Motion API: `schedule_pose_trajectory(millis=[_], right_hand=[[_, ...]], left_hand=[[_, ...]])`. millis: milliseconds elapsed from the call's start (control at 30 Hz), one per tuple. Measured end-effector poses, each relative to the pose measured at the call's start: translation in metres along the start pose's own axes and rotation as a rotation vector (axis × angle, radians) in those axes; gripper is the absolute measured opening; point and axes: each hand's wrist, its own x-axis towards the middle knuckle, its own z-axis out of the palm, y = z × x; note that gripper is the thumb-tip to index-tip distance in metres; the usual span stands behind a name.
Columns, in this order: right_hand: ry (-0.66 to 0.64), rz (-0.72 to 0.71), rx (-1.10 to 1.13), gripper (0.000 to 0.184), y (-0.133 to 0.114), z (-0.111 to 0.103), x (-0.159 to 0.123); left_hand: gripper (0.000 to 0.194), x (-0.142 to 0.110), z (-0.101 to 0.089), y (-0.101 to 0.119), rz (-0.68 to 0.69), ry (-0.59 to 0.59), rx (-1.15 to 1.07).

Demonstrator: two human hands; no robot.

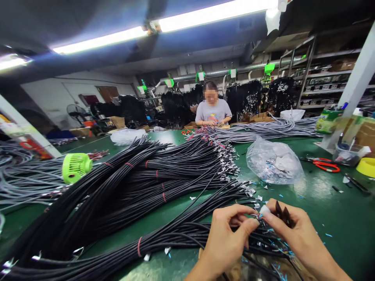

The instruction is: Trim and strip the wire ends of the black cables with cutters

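My left hand point(227, 234) is closed in a pinch on the stripped end of a black cable point(190, 224), its thumb and fingers meeting at the small coloured wire tips point(258, 216). Facing it, my right hand point(290, 228) is closed too, with a taped fingertip touching the same wire tips and a small dark tool point(283, 214) held in its fingers. Both hands hover over the near edge of the green table point(322, 203). Large bundles of black cables point(140, 183), tied with red bands, fan out to the left of my hands.
A clear plastic bag point(274, 162) of small parts lies beyond my hands. Red-handled scissors point(326, 166), a yellow bowl point(366, 167) and a tub sit at the right. A green fan point(76, 167) stands at the left among grey cables point(26, 179). Another person point(213, 109) works at the far end.
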Motion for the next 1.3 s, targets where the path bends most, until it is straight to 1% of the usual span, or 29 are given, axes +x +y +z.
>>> schedule_pose_trajectory(millis=[67, 167, 200, 267, 367, 400, 433, 567, 633, 667, 733, 767, 833, 900, 967, 1067, 1167, 1300], right_hand=[[0.001, -0.005, -0.027, 0.032, -0.001, 0.0, 0.0], [-0.024, -0.002, -0.05, 0.034, -0.001, 0.001, 0.0], [-0.016, -0.021, -0.074, 0.035, -0.001, 0.002, 0.0], [0.041, -0.132, -0.138, 0.031, 0.0, 0.003, -0.001], [0.119, -0.406, -0.23, 0.009, 0.005, 0.006, -0.006], [0.13, -0.479, -0.254, 0.013, 0.009, 0.006, -0.008], [0.146, -0.535, -0.284, 0.02, 0.013, 0.007, -0.01], [0.258, -0.663, -0.474, 0.037, 0.027, 0.006, -0.018], [0.266, -0.716, -0.531, 0.042, 0.029, 0.005, -0.02], [0.266, -0.73, -0.538, 0.042, 0.028, 0.004, -0.02], [0.279, -0.718, -0.531, 0.035, 0.026, 0.002, -0.019], [0.296, -0.692, -0.525, 0.029, 0.024, 0.001, -0.017], [0.304, -0.592, -0.507, 0.02, 0.021, -0.001, -0.014], [0.267, -0.489, -0.487, 0.024, 0.018, -0.003, -0.011], [0.27, -0.449, -0.519, 0.032, 0.015, -0.003, -0.008], [0.302, -0.526, -0.596, 0.028, 0.009, -0.001, -0.007], [0.255, -0.601, -0.565, 0.021, 0.004, 0.0, -0.008], [0.193, -0.585, -0.487, 0.018, 0.002, 0.001, -0.008]], left_hand=[[0.026, 0.001, -0.002, 0.001, -0.019, 0.01, -0.031], [0.024, 0.001, -0.004, 0.001, -0.005, 0.008, -0.063], [0.023, 0.001, -0.005, 0.001, -0.003, 0.02, -0.072], [0.021, 0.001, -0.005, 0.001, 0.002, 0.059, -0.084], [0.018, -0.001, -0.004, -0.001, 0.03, 0.113, -0.052], [0.017, -0.002, -0.003, -0.002, 0.047, 0.127, -0.027], [0.016, -0.002, -0.003, -0.003, 0.067, 0.147, 0.001], [0.009, -0.004, 0.0, -0.002, 0.131, 0.2, 0.085], [0.009, -0.004, 0.0, 0.001, 0.14, 0.195, 0.101], [0.01, -0.003, 0.0, 0.002, 0.141, 0.187, 0.108], [0.013, -0.002, -0.001, 0.005, 0.153, 0.177, 0.121], [0.014, -0.002, -0.002, 0.005, 0.164, 0.176, 0.123], [0.014, -0.002, -0.004, 0.005, 0.196, 0.185, 0.113], [0.012, -0.003, -0.007, 0.002, 0.226, 0.204, 0.096], [0.008, -0.004, -0.008, 0.0, 0.258, 0.227, 0.084], [0.007, -0.004, -0.009, -0.001, 0.32, 0.27, 0.079], [0.008, -0.005, -0.009, 0.001, 0.368, 0.278, 0.113], [0.007, -0.007, -0.008, 0.003, 0.454, 0.277, 0.194]])
